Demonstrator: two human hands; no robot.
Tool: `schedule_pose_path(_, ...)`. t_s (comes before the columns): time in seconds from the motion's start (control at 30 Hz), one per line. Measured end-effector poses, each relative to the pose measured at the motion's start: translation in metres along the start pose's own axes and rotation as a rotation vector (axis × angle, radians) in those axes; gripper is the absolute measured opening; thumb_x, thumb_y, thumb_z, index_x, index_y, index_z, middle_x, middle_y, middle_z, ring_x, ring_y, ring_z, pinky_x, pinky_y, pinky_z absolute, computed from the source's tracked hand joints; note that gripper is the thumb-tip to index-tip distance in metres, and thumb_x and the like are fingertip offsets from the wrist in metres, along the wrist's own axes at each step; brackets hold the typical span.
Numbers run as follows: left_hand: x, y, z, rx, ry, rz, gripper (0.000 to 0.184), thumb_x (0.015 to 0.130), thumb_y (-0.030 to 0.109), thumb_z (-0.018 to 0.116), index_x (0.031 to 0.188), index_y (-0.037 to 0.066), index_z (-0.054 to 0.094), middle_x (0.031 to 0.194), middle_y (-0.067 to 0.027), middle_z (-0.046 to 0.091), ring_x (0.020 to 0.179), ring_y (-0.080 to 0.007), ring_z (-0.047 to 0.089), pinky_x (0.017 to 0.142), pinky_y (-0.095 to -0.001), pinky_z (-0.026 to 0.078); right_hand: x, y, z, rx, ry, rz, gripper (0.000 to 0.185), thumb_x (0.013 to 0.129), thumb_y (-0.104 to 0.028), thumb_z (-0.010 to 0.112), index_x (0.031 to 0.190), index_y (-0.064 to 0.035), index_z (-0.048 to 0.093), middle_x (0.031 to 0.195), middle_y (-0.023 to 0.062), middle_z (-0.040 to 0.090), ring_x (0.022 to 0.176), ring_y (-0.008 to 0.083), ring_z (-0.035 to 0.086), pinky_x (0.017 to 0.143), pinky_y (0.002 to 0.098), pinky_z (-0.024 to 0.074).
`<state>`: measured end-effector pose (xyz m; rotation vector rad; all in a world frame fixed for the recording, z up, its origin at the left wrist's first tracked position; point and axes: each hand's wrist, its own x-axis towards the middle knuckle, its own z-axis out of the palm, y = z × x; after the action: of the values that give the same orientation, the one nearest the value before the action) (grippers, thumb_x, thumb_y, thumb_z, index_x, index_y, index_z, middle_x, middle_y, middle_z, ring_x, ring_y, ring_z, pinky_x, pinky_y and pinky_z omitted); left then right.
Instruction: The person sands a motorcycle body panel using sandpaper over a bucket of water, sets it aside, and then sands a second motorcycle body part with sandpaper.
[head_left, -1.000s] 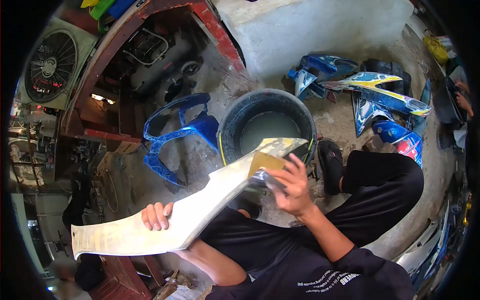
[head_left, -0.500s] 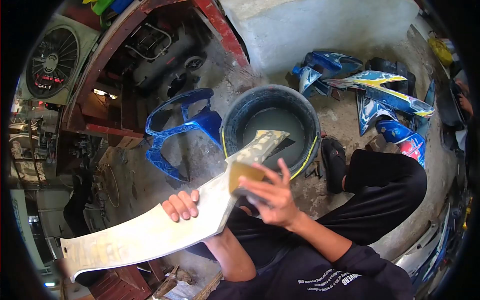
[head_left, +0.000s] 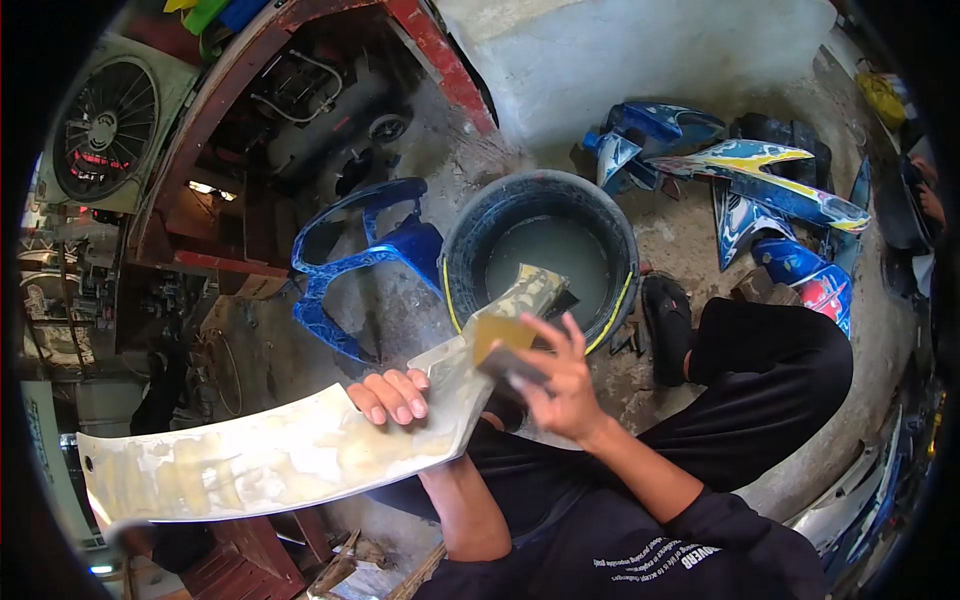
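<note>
A long, curved motorcycle body panel (head_left: 270,455), patchy cream and white, lies across my lap, its narrow far end above the bucket. Gripping its upper edge near the middle is my left hand (head_left: 392,396), fingers curled over the top and the thumb hidden underneath. My right hand (head_left: 560,385), slightly blurred, is closed on a folded piece of sandpaper (head_left: 497,338), tan on one face and grey on the other. That sandpaper is against or just over the panel's narrowing part; exact contact is hard to make out.
A black bucket (head_left: 460,215) of cloudy water stands ahead. Left of it lies a blue plastic fairing (head_left: 405,245); several blue, white and yellow fairings (head_left: 770,185) lie on the right. A red frame (head_left: 440,60) and a fan (head_left: 105,125) stand at the left.
The panel's left end has swung up and leftward, and its surface is tilted differently. My left hand sits slightly farther right. My right hand with the sandpaper has shifted a little right.
</note>
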<state>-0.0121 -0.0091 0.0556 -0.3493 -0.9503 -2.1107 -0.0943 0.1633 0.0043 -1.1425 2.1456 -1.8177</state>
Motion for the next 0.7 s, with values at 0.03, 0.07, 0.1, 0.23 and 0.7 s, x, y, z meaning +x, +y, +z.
schedule_pose_path(0.03, 0.000, 0.002, 0.000, 0.005, 0.000, 0.000, 0.030, 0.101, 0.035, 0.055, 0.086, 0.010, 0.049, 0.074, -0.0083, 0.054, 0.073, -0.0236, 0.058, 0.088, -0.0436, 0.046, -0.001, 0.019, 0.002, -0.099, 0.053, 0.055, 0.027, 0.085, -0.015, 0.070, 0.112, -0.0107, 0.075, 0.120, 0.0039, 0.072, 0.132, 0.0279, 0.052, 0.119, 0.0546, 0.0136)
schedule_pose_path(0.07, 0.000, 0.002, -0.001, -0.002, -0.043, -0.008, 0.031, 0.100, 0.035, 0.055, 0.085, 0.010, 0.049, 0.074, -0.0086, 0.054, 0.073, -0.0242, 0.057, 0.088, -0.0441, 0.046, -0.002, 0.036, 0.004, -0.200, 0.109, 0.112, 0.022, 0.087, -0.017, 0.069, 0.107, -0.0089, 0.077, 0.120, 0.0054, 0.071, 0.132, 0.0282, 0.052, 0.118, 0.0553, 0.0157)
schedule_pose_path(0.1, 0.001, 0.002, -0.001, -0.013, -0.087, -0.016, 0.031, 0.100, 0.036, 0.055, 0.085, 0.009, 0.049, 0.073, -0.0090, 0.054, 0.072, -0.0248, 0.057, 0.088, -0.0446, 0.046, -0.003, 0.049, 0.003, -0.203, 0.113, 0.114, 0.022, 0.087, -0.017, 0.069, 0.107, -0.0089, 0.077, 0.120, 0.0054, 0.071, 0.132, 0.0282, 0.052, 0.118, 0.0553, 0.0157)
schedule_pose_path(0.23, 0.002, 0.007, 0.010, -0.080, -0.062, -0.030, 0.030, 0.101, 0.034, 0.054, 0.084, 0.010, 0.048, 0.072, -0.0086, 0.052, 0.070, -0.0241, 0.055, 0.085, -0.0436, 0.045, 0.000, 0.080, -0.005, -0.207, 0.211, 0.337, 0.025, 0.093, -0.023, 0.065, 0.090, -0.0014, 0.077, 0.119, 0.0110, 0.071, 0.131, 0.0316, 0.053, 0.114, 0.0552, 0.0246)
schedule_pose_path(0.7, 0.005, 0.031, 0.005, -0.083, -0.048, -0.049, 0.028, 0.103, 0.026, 0.048, 0.079, 0.012, 0.045, 0.067, -0.0064, 0.048, 0.063, -0.0201, 0.051, 0.075, -0.0390, 0.043, 0.012, 0.027, -0.002, -0.085, 0.127, 0.070, 0.026, 0.093, -0.020, 0.062, 0.108, -0.0028, 0.075, 0.118, 0.0135, 0.071, 0.131, 0.0288, 0.052, 0.116, 0.0543, 0.0215)
